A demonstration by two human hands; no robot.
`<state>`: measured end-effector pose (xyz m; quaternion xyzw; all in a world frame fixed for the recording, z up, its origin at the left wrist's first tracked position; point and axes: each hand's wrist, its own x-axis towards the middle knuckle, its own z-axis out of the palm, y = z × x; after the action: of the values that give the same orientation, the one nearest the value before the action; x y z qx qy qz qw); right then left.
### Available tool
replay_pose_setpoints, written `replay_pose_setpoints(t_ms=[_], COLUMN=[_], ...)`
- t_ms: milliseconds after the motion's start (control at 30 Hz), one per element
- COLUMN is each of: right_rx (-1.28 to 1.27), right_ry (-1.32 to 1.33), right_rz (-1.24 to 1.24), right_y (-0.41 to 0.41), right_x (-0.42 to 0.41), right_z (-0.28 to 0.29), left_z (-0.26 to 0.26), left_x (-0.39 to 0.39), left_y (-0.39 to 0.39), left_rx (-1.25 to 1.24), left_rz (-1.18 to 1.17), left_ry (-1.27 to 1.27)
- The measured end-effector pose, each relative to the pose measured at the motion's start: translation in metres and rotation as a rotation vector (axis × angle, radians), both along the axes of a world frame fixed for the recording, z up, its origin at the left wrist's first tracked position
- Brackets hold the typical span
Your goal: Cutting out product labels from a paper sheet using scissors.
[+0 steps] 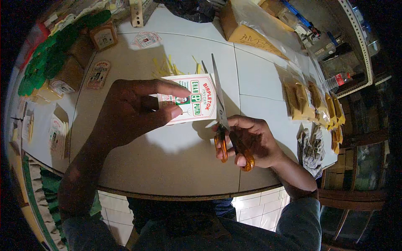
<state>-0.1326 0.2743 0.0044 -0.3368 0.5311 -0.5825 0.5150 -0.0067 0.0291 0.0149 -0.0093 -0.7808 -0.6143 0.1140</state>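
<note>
My left hand (135, 109) pinches a printed paper label (201, 97) between thumb and fingers, holding it above the white table (176, 169). Red and green print, a small portrait and a curved red border line show on the label. In my right hand (254, 138) is a pair of scissors (222, 106) with amber handles, thumb and fingers through the loops. The blades point away from me and stand slightly parted at the label's right end. Whether paper lies between them I cannot tell. Thin yellow strips (169, 66) lie behind the label.
Loose labels (146, 39) and one cut label (98, 74) lie further back; a label stack (58, 135) sits at left. Packed brown goods (103, 36) stand behind it. Yellow-brown packets (298, 98), a crumpled cloth (311, 149) and a large plastic-wrapped pack (257, 40) line the right side.
</note>
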Motion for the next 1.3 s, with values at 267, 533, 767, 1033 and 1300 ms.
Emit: replay_pose_setpoints(t_ms=[267, 533, 767, 1033, 1300], right_rx=[0.049, 0.068, 0.06, 0.111, 0.107], right_ry=[0.202, 0.17, 0.146, 0.09, -0.001], right_rz=[-0.017, 0.009, -0.022, -0.073, -0.074], right_y=[-0.004, -0.005, -0.002, -0.004, -0.007], right_x=[-0.002, -0.001, 0.002, 0.004, -0.001], right_z=[-0.002, 0.004, -0.006, -0.014, -0.002], left_z=[0.003, -0.002, 0.001, 0.005, 0.006], left_x=[0.0, -0.001, -0.004, -0.006, -0.005], left_y=[0.0, -0.004, -0.011, -0.016, -0.014], left_rx=[0.047, 0.047, 0.022, -0.148, -0.073], left_rz=[0.028, 0.027, 0.063, 0.113, 0.187], left_ry=[-0.086, -0.039, -0.012, 0.016, -0.081])
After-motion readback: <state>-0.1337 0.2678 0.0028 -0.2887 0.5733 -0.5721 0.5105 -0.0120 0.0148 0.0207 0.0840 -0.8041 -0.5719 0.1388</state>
